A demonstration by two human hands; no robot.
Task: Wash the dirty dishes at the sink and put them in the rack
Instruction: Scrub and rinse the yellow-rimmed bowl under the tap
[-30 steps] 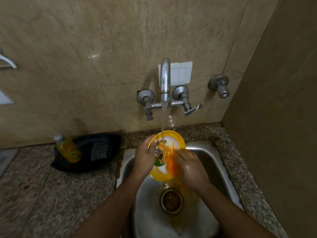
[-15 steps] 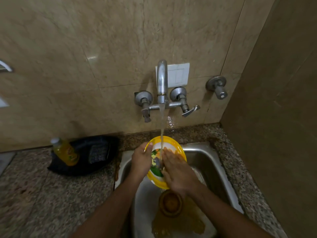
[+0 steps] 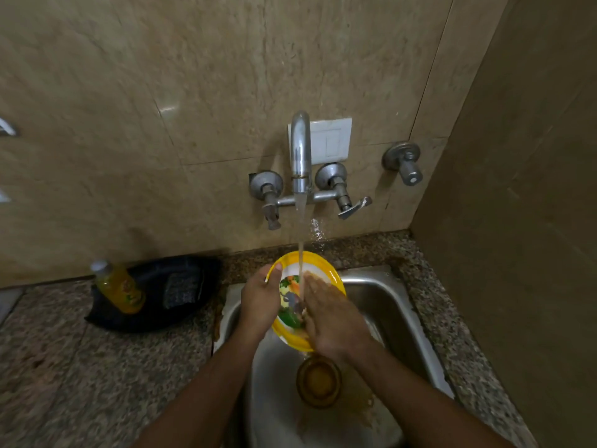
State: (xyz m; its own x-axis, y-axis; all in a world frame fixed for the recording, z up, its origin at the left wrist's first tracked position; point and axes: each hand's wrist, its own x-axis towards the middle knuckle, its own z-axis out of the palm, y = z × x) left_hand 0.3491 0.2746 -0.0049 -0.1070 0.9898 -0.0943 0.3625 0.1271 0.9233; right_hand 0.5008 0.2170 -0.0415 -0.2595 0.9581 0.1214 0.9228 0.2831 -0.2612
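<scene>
Hands [image 3: 298, 305] around, seemingly tilted, plate [image 3: 318, 265]

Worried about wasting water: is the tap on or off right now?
On. A stream runs from the tap onto the yellow plate held over the sink.

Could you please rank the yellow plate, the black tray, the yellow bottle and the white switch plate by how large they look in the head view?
1. black tray
2. yellow plate
3. white switch plate and yellow bottle: look alike.
</scene>
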